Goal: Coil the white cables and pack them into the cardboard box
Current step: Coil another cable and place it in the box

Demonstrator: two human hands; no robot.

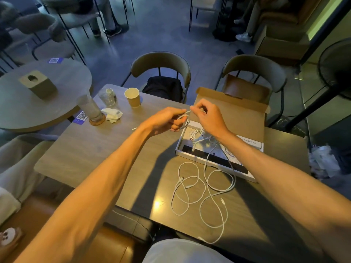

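Far left of the left hand (167, 120) there's a tall glass (89, 108), a crumpled tissue (112, 114) and a paper cup (133, 97). That hand is curled round a small loop of white cable (183, 117), but the loop's blurry and mostly hidden by the fingers, so I can't count the turns. The right hand (207, 116) pinches the cable's end just beside it. Under the right wrist the open cardboard box (237, 114) holds a tangle of cables (197, 134), partly covered by the arm. More loose cables (206, 185) sprawl on the table (95, 149) nearer me than both hands.
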